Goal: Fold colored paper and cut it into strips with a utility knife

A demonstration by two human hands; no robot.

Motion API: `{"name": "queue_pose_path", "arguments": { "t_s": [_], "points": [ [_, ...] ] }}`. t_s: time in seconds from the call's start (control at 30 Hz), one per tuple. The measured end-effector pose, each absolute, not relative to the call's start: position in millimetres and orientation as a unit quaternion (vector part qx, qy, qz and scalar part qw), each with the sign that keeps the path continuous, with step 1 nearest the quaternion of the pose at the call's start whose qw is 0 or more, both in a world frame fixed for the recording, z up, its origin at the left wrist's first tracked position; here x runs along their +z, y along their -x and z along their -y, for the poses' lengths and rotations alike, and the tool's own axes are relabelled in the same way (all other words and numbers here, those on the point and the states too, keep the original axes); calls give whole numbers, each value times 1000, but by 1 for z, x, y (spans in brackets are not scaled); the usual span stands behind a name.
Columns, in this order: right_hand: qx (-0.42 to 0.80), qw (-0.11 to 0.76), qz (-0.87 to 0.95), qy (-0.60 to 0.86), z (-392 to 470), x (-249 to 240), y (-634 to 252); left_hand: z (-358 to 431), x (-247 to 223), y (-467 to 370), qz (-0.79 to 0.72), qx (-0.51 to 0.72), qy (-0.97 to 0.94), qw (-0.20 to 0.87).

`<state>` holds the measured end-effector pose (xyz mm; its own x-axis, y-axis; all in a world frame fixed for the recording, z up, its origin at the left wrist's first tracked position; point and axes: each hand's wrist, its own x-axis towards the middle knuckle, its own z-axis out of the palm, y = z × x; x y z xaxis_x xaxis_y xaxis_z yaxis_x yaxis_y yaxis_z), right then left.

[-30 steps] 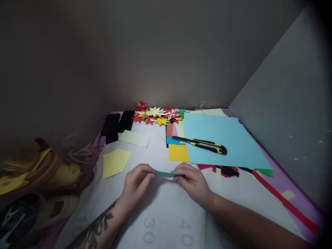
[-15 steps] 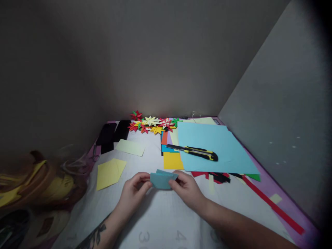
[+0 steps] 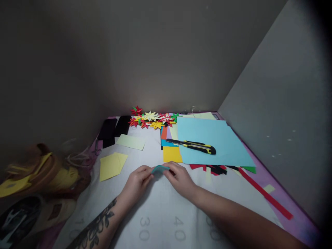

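Observation:
A small folded piece of blue paper (image 3: 160,168) is held between my two hands, slightly above the white table surface (image 3: 155,204). My left hand (image 3: 137,181) pinches its left end between thumb and fingers. At the other end, the thumb and fingers of my right hand (image 3: 178,178) close on the paper and cover part of it. The piece is seen nearly edge-on and looks bowed, so its folds are hard to make out. Just beyond my hands lies a yellow-orange paper square (image 3: 172,154).
A utility knife (image 3: 193,145) rests on large light blue sheets (image 3: 207,129). Several folded paper stars (image 3: 150,117) line the back. Left are yellow papers (image 3: 111,166), a pale green sheet (image 3: 131,141), dark phones (image 3: 107,128) and scissors (image 3: 97,148). A red strip (image 3: 266,193) lies right.
The blue paper has tipped from facing me to nearly edge-on and now bows. Both hands have come closer together around it. The whole view has shifted slightly.

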<state>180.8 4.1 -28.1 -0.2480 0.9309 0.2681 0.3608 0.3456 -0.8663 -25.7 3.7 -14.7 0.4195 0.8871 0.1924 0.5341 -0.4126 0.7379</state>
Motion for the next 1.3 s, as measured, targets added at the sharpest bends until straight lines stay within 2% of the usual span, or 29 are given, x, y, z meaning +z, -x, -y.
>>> {"name": "queue_pose_path", "arguments": {
  "t_s": [0.13,0.23,0.33,0.43,0.5,0.57,0.8,1.0,1.3],
  "points": [
    [354,414,705,455,-3,-29,-183,-4,-10,26,-471,291,-778,298],
    [354,418,686,479,-3,-31,-187,-4,-10,26,-486,314,-741,340],
    [304,467,666,496,-2,-31,-190,1,-15,19,-512,405,-610,450],
    [202,502,722,431,1,-26,-188,14,-19,8,-473,462,-430,614],
    [139,491,782,358,6,-21,-185,24,-20,1,-420,461,-353,697],
    [111,469,821,308,10,-17,-182,30,-20,-3,-388,462,-325,729],
    [217,445,827,265,15,-16,-181,29,-16,0,-391,452,-397,696],
    [316,447,782,299,15,-17,-180,30,-12,2,-412,414,-470,662],
    [501,390,700,329,6,-28,-183,27,-14,7,-385,399,-495,669]
  ]
}}
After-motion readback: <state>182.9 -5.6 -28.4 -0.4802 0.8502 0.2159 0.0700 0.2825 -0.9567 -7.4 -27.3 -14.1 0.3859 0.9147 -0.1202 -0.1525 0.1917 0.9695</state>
